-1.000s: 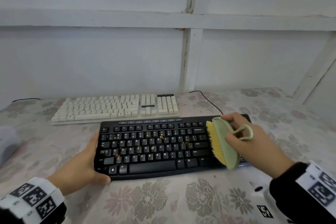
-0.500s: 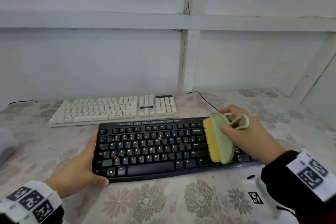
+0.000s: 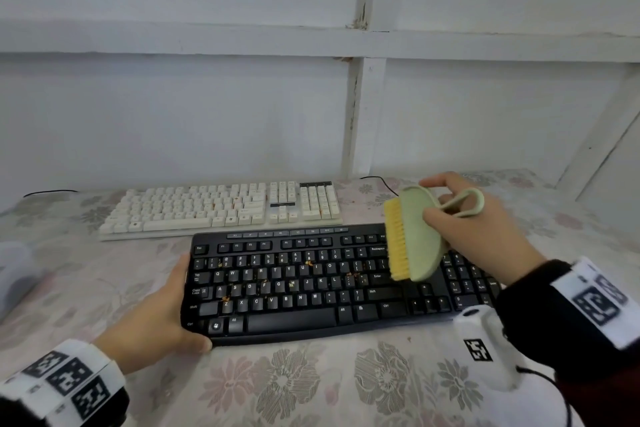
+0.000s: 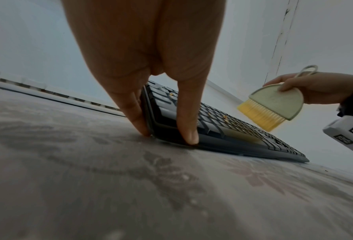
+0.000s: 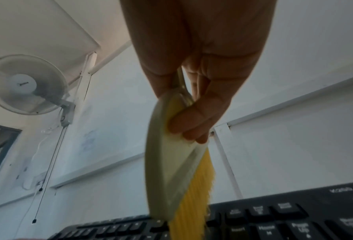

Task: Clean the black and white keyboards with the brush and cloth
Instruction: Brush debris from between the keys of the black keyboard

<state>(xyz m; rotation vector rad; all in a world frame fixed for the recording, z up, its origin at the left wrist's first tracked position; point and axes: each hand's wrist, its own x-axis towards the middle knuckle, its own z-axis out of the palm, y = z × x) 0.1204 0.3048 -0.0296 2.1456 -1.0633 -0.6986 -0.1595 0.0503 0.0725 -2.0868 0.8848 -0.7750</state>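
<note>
The black keyboard (image 3: 311, 284) lies near me on the flowered cloth, with orange crumbs among its letter keys. My left hand (image 3: 162, 315) grips its left end, thumb on the front corner and fingers (image 4: 139, 116) against the side. My right hand (image 3: 481, 229) pinches a pale green brush (image 3: 417, 236) with yellow bristles (image 4: 259, 115), held above the keyboard's right part. In the right wrist view the brush (image 5: 167, 162) hangs just over the keys (image 5: 274, 220). The white keyboard (image 3: 225, 208) lies behind. No cloth is in view.
A white wall with wooden battens stands close behind the table. Black cables (image 3: 377, 182) run off behind the keyboards. A blurred pale object (image 3: 14, 274) sits at the left edge. A wall fan (image 5: 27, 84) shows in the right wrist view.
My right hand has lifted the brush up and back from the keys. The left hand keeps its hold on the keyboard's left end.
</note>
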